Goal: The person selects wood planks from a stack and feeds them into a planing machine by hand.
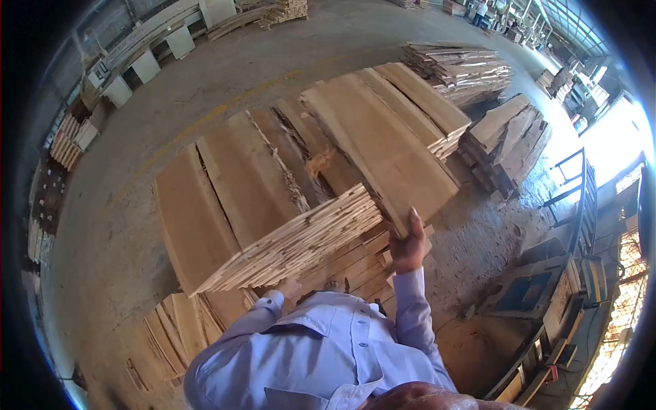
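Observation:
My right hand [408,247] grips the near end of a wide wooden plank [389,150], thumb on top and fingers underneath. This plank has one wavy natural edge and slants over the top of a tall stack of boards [239,178], its near end sticking out past the stack's end. My left hand [290,288] is low beside the near end of the stack, close under the layered board ends, and its fingers are mostly hidden. Dark bark-edged gaps run between the boards on top.
Rough slabs [458,68] are piled beyond the stack, with a shorter pile [506,133] to their right. More planks [181,324] lie low at left. A blue-topped machine [523,292] and a black metal frame [584,198] stand at right. Wood pieces lie by my feet.

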Demonstrator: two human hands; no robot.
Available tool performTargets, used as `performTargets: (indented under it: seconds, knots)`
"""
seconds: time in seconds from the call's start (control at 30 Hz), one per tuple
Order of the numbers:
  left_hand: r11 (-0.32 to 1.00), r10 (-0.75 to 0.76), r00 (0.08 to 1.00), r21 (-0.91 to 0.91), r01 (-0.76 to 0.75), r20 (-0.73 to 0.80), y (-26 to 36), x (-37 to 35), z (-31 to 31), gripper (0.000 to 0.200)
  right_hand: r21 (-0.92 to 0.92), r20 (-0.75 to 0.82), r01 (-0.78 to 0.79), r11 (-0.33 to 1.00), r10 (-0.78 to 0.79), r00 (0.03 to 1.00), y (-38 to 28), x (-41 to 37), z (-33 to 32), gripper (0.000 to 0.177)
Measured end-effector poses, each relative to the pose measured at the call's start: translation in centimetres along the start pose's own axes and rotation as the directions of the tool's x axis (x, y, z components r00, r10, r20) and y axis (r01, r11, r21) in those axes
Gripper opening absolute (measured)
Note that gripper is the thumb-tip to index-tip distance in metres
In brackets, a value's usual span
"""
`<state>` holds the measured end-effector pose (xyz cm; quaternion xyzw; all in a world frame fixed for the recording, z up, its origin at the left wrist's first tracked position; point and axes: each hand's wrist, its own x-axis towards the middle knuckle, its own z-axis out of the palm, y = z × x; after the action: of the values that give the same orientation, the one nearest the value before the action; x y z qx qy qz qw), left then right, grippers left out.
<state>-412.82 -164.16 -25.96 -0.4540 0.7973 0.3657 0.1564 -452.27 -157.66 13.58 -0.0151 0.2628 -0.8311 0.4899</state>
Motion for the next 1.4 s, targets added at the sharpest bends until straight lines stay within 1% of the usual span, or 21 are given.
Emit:
performTargets:
  seconds: [0.03, 0.13, 0.23, 0.27, 0.33, 0.4, 0.47, 0.53, 0.67, 0.73, 0.8, 0.87, 0.93, 0.97, 1.03, 1.1, 1.17, 1.23, 1.27, 1.37, 1.4]
  knots:
    - [0.944, -0.197, 0.972, -0.243, 0.223, 0.125, 0.4, -2.3, -1.3, 0.041, 0.012, 0.022, -0.020, 1.000, 0.020, 1.000, 1.6, 1.8, 1.1, 0.031]
    - [0.746, -0.213, 0.955, -0.596, 0.297, 0.208, -5.2, -3.8, 1.9, 0.038, 0.031, 0.084, -0.072, 0.997, 0.069, 0.994, 6.7, 7.0, 3.1, 0.030]
    - [0.535, -0.351, 0.899, -0.732, 0.423, 0.263, -5.2, -7.9, 1.8, 0.036, 0.013, 0.111, -0.090, 0.996, 0.088, 0.990, 11.1, 9.7, 5.1, 0.027]
    - [0.015, -0.168, 0.834, -0.844, 0.536, 0.526, -7.9, -7.0, 3.7, 0.040, 0.001, 0.104, -0.087, 0.996, 0.086, 0.991, 12.4, 9.6, 6.1, 0.025]
    - [0.014, -0.094, 0.855, -0.858, 0.513, 0.510, -6.2, -9.1, 3.4, 0.033, -0.081, 0.078, -0.110, 0.991, 0.116, 0.990, 14.5, 9.8, 6.3, 0.023]
    - [0.015, -0.017, 0.872, -0.871, 0.490, 0.490, -6.0, -10.1, 3.6, 0.029, -0.028, 0.102, -0.179, 0.983, 0.181, 0.978, 16.9, 10.7, 4.3, 0.023]
    - [0.040, -0.154, 0.864, -0.871, 0.490, 0.479, -6.9, -9.5, 5.0, 0.027, -0.001, 0.062, -0.203, 0.979, 0.203, 0.977, 18.1, 10.5, 3.1, 0.022]
    - [0.103, -0.295, 0.842, -0.861, 0.498, 0.452, -7.5, -8.4, 7.0, 0.025, -0.175, 0.087, -0.234, 0.956, 0.252, 0.964, 17.5, 10.5, 2.7, 0.019]
    - [0.183, -0.451, 0.786, -0.818, 0.545, 0.423, -6.7, -6.6, 7.2, 0.020, -0.317, 0.062, -0.244, 0.916, 0.277, 0.959, 15.9, 9.0, 4.2, 0.020]
    - [0.105, -0.281, 0.832, -0.846, 0.523, 0.479, -7.3, -5.6, 6.2, 0.022, -0.375, 0.085, -0.243, 0.895, 0.294, 0.952, 15.4, 9.3, 4.2, 0.020]
    - [0.223, -0.254, 0.873, -0.853, 0.471, 0.416, -7.3, -4.8, 4.9, 0.024, -0.419, 0.098, -0.238, 0.876, 0.305, 0.947, 15.4, 9.5, 4.3, 0.018]
    - [0.371, -0.241, 0.915, -0.840, 0.396, 0.324, -6.9, -4.5, 2.8, 0.026, -0.616, 0.178, -0.058, 0.786, 0.210, 0.961, 15.3, 9.6, 3.7, 0.019]
    - [0.453, -0.238, 0.938, -0.826, 0.336, 0.251, -6.3, -4.1, 0.7, 0.028, -0.830, 0.372, 0.296, 0.473, 0.074, 0.925, 15.7, 10.2, 2.0, 0.024]
    - [0.464, -0.246, 0.942, -0.825, 0.322, 0.229, -6.0, -4.0, 0.0, 0.029, -0.824, 0.232, 0.104, 0.557, 0.164, 0.959, 14.9, 9.2, 3.9, 0.030]
    - [0.418, -0.282, 0.936, -0.852, 0.317, 0.210, -6.3, -2.9, -0.5, 0.028, -0.688, -0.070, -0.284, 0.668, 0.329, 0.942, 13.0, 7.1, 8.1, 0.043]
    - [0.381, -0.311, 0.929, -0.869, 0.315, 0.200, -6.7, -2.0, -0.9, 0.030, -0.859, -0.163, -0.318, 0.402, 0.375, 0.913, 11.7, 7.9, 7.5, 0.052]
    - [0.350, -0.343, 0.916, -0.877, 0.330, 0.208, -6.7, -2.1, -0.9, 0.032, -0.960, -0.173, -0.243, 0.141, 0.384, 0.907, 10.3, 8.1, 7.3, 0.062]
    - [0.338, -0.358, 0.908, -0.877, 0.341, 0.215, -6.1, -2.4, -0.3, 0.030, -0.973, -0.168, -0.216, 0.079, 0.394, 0.903, 9.7, 7.7, 7.3, 0.061]
    - [0.333, -0.366, 0.906, -0.878, 0.343, 0.214, -6.7, -2.6, 0.6, 0.029, -0.965, -0.166, -0.231, 0.122, 0.399, 0.902, 9.8, 7.5, 6.9, 0.060]
    - [-0.176, -0.046, 0.851, -0.843, 0.508, 0.522, -9.4, -2.1, 3.4, 0.023, -0.947, -0.144, -0.238, 0.214, 0.377, 0.915, 10.3, 7.1, 6.7, 0.056]
    - [-0.172, -0.051, 0.808, -0.802, 0.572, 0.588, -9.2, -2.5, 3.9, 0.020, -0.948, -0.140, -0.228, 0.221, 0.355, 0.924, 10.5, 6.8, 6.8, 0.055]
